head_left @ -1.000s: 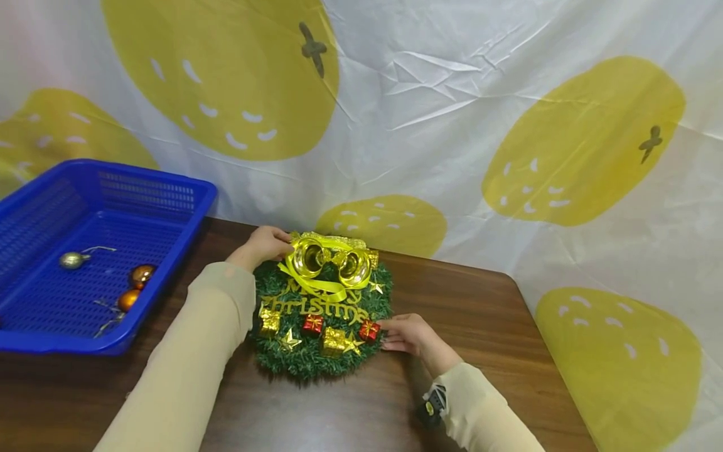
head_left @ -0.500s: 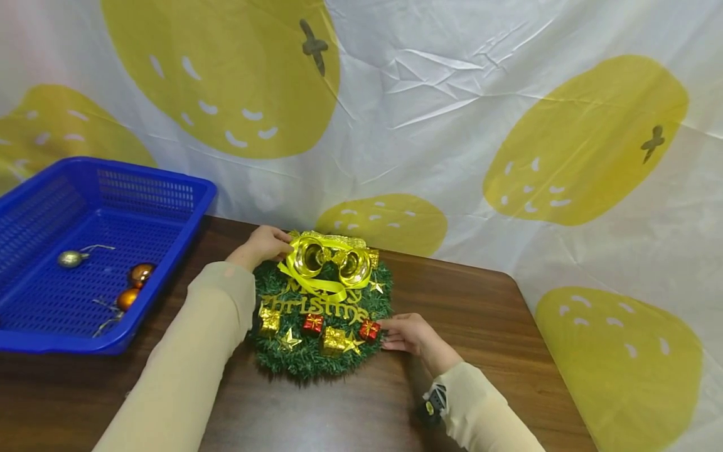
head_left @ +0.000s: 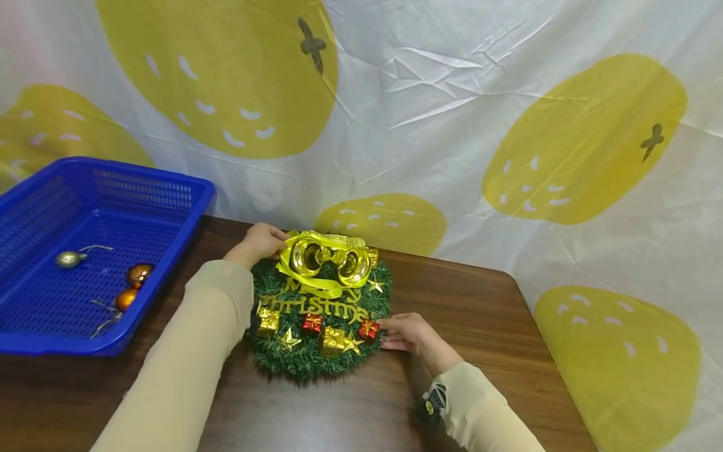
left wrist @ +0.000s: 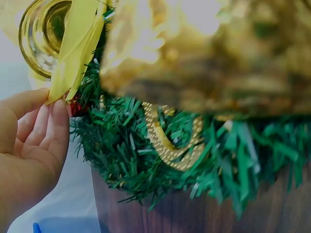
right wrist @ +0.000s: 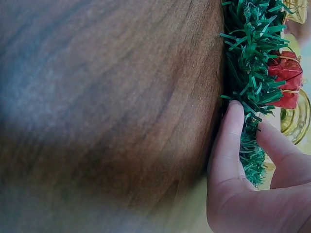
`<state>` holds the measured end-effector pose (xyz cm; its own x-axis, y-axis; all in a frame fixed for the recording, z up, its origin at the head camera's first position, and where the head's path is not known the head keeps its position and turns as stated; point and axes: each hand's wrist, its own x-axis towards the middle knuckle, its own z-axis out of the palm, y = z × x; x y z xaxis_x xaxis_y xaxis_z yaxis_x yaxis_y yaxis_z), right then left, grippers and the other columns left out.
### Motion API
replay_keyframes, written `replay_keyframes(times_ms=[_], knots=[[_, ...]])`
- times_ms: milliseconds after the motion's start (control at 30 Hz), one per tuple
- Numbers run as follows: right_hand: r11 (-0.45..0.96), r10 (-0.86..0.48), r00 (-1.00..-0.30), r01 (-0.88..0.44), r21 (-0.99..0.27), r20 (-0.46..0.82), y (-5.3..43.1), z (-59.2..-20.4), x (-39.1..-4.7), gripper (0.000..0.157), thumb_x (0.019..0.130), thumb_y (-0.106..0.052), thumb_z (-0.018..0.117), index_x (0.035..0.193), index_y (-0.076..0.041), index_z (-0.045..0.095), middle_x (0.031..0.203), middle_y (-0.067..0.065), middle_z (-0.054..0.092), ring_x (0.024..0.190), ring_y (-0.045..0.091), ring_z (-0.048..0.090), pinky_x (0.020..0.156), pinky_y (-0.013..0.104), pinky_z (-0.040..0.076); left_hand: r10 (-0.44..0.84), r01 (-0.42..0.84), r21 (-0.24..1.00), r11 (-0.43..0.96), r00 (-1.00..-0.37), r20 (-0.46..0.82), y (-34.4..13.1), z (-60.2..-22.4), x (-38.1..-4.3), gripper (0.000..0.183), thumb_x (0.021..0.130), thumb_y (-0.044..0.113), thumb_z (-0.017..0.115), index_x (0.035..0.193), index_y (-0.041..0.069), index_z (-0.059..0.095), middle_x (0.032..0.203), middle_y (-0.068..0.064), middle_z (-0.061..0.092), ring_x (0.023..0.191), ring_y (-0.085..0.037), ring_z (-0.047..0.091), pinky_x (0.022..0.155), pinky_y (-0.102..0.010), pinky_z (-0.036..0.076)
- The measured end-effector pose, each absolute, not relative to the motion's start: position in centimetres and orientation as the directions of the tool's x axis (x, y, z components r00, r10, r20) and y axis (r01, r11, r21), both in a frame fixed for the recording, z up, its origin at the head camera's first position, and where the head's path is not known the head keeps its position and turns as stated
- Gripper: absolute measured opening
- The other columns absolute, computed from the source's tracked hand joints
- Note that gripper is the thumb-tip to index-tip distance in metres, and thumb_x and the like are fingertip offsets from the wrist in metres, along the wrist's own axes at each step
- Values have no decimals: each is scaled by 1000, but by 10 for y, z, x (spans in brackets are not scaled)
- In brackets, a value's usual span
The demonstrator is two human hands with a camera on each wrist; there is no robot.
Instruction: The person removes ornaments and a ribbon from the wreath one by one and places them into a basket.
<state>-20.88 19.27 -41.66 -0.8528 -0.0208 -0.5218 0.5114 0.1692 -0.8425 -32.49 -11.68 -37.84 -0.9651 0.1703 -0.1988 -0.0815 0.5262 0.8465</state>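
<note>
A green Christmas wreath (head_left: 305, 367) with gold lettering, stars and small gift boxes lies on the table, its far side near the curtain. Two gold bells (head_left: 354, 267) with a yellow ribbon (head_left: 316, 285) sit at its top. My left hand (head_left: 258, 243) is at the wreath's upper left; in the left wrist view its thumb and index finger pinch the ribbon (left wrist: 73, 46). At the lower right edge, my right hand (head_left: 415, 336) holds the wreath's tinsel (right wrist: 250, 63) between thumb and fingers, beside a red gift box (right wrist: 287, 80).
A blue plastic basket (head_left: 194, 216) stands on the left of the brown wooden table (head_left: 469, 307). Inside are a pale gold bauble (head_left: 69, 259) and two copper-orange baubles (head_left: 125, 299). A white curtain (head_left: 429, 125) with yellow fruit prints hangs behind the table.
My left hand has shifted slightly left, drawing the yellow ribbon outward with it. The right hand and the wreath have stayed in place.
</note>
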Motion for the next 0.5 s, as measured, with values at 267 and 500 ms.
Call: replay_keyframes(times_ms=[267, 500], knots=[[171, -21, -855, 507, -845, -518, 192, -417, -209, 37, 89, -6, 57, 120, 11, 44, 54, -3, 52, 49, 7, 58, 52, 18, 54, 151, -45, 846, 532, -977, -148, -124, -366, -320, 34, 90, 10, 51, 119, -4, 61, 120, -24, 59, 84, -19, 63, 86, -37, 54], [178, -14, -859, 502, -847, -512, 191, -416, -207, 61, 90, -6, 57, 137, 16, 26, 56, -2, 52, 49, 6, 57, 52, 18, 53, 158, -31, 866, 499, -979, -126, -129, -352, -315, 34, 93, 10, 51, 121, -8, 58, 122, -26, 57, 89, -25, 63, 90, -40, 52]])
